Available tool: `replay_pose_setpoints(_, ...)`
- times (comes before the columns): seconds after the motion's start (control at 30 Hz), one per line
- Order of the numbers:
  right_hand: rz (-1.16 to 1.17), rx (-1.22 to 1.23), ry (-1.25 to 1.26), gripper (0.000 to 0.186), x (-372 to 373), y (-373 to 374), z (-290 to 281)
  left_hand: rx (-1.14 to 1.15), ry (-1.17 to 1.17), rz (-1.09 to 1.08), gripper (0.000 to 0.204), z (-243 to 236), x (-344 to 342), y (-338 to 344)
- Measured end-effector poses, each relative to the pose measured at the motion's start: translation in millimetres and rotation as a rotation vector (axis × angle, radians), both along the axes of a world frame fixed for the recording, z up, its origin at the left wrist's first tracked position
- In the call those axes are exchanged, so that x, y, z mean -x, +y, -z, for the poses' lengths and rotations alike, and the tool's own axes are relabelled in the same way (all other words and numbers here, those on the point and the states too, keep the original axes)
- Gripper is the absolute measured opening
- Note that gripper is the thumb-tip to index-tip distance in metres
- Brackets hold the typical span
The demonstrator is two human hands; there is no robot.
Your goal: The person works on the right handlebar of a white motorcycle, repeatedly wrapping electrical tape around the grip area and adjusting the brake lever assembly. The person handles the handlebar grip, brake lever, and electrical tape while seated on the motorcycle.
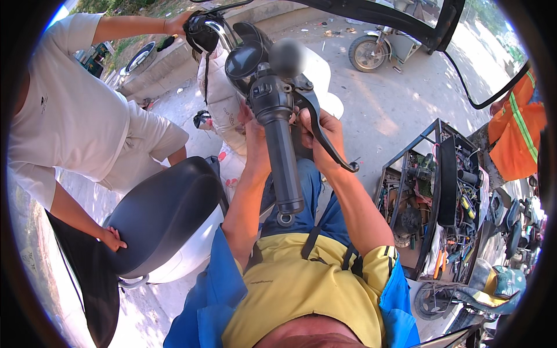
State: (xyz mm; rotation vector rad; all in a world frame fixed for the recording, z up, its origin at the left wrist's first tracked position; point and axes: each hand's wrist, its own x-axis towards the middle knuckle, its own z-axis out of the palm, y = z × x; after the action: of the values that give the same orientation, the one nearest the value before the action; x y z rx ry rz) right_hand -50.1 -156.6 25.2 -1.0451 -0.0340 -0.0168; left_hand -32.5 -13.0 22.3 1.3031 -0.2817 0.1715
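A scooter handlebar with a black rubber grip (284,156) points toward me. A black brake lever (319,130) runs along its right side, and a black switch housing (271,93) sits at the grip's far end. To the left of the grip is my left hand (253,129), its fingers mostly hidden behind the grip and housing. On the other side, my right hand (326,129) reaches in under the lever with fingers bent and thumb and fingertips drawn together. What they pinch, if anything, is hidden. A round black mirror or gauge (243,61) stands beyond the housing.
On the left a person in white (75,104) rests one hand on the black seat (168,214) and the other on the far handlebar. A metal tool cart (447,180) full of tools stands at right, near an orange garment (516,133). A parked three-wheeler's wheel (369,53) is beyond.
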Motion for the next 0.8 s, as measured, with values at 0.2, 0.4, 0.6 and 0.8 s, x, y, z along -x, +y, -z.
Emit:
replay_pose_setpoints(0.2, 0.194, 0.115, -0.15, 0.019, 4, -7, 1, -0.015, 0.009, 0.012, 0.011, -2, 3, 1)
replay_pose_setpoints(0.4, 0.505, 0.747, -0.469, 0.013, 9, -2, -4, -0.038, 0.003, 0.002, 0.01, -5, 3, 0)
replay_pose_setpoints(0.6, 0.482, 0.71, -0.418, 0.015, 5, 2, -1, -0.147, -0.102, -0.076, 0.006, 6, -2, 3)
replay_pose_setpoints(0.8, 0.522, 0.767, -0.352, 0.019, 20, 7, -14, -0.089, -0.115, -0.054, 0.012, 10, -2, 4)
